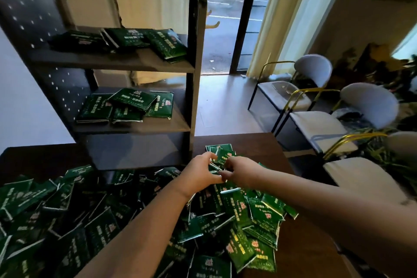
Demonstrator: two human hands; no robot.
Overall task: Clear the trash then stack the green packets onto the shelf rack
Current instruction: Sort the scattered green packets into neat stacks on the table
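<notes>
Glossy foil packets (239, 207); matt wooden table (266, 144)

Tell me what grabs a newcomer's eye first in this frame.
A heap of green packets sprawls over the dark table in the foreground. At its far edge the left hand and right hand together pinch a small bundle of them, beside the black shelf rack, whose two shelves already carry loose packets.

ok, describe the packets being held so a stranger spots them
Find the dark shelf rack. Right of its base, beyond the loose pile, is a packet bundle. Only it is pinched between left hand and right hand.
</notes>
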